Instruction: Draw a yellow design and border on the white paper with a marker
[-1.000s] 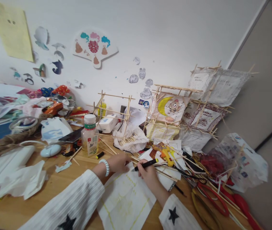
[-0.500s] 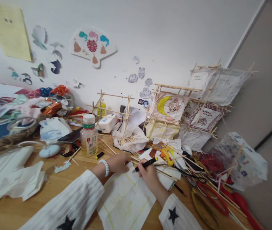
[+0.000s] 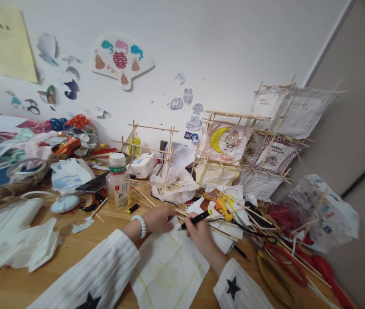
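Wooden table (image 3: 82,238), yellow-lined white paper (image 3: 168,268)

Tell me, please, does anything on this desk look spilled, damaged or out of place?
I see no spill. A small black cap with a yellow end, probably from the marker in the right hand, lies loose near the bottle, so it looks misplaced. The drawing sheet is also wrinkled, not quite flat.

Around 6 o'clock there are one left hand (image 3: 159,219), one right hand (image 3: 199,231), one marker (image 3: 198,218) and one yellow-marked sheet (image 3: 168,274). Toward 8 o'clock, one bottle (image 3: 118,184), one mouse (image 3: 65,204); at 11, one fan-shaped cutout (image 3: 120,60).
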`<action>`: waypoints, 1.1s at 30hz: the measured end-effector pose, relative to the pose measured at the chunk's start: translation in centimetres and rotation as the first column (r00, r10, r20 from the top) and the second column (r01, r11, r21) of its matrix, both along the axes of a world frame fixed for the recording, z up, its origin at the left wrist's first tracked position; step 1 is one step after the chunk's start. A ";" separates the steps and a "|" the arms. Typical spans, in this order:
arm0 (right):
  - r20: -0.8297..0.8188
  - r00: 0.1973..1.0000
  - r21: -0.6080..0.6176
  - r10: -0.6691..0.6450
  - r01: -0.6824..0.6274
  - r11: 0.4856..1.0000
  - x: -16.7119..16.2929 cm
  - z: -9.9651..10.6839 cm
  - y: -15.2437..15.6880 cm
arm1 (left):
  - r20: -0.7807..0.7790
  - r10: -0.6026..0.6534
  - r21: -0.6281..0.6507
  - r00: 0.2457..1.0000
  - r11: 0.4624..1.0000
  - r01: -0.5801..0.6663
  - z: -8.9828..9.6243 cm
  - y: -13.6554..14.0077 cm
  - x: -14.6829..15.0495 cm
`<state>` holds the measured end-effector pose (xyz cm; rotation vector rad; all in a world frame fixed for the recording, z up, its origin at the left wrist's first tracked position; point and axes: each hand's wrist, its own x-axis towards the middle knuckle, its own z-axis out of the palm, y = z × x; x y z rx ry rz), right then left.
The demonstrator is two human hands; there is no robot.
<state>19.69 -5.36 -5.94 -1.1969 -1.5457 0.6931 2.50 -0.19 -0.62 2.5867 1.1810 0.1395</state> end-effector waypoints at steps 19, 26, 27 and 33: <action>-0.003 1.000 -0.015 -0.012 0.012 1.000 -0.1 0.4 -0.2 | -0.009 0.014 0.013 1.000 1.000 -0.014 -0.2 0.0 0.2; -0.012 1.000 -0.008 -0.021 0.021 1.000 -0.1 0.4 -0.2 | -0.008 -0.006 0.019 1.000 1.000 0.006 -0.1 0.2 0.2; -0.012 1.000 -0.010 -0.020 0.020 1.000 -0.1 0.5 -0.3 | -0.004 -0.008 0.019 1.000 1.000 0.008 -0.1 0.1 0.2; -0.028 0.999 -0.011 -0.032 0.032 0.999 -0.1 0.6 -0.3 | -0.006 -0.016 0.009 1.000 1.000 0.016 0.1 -0.1 0.2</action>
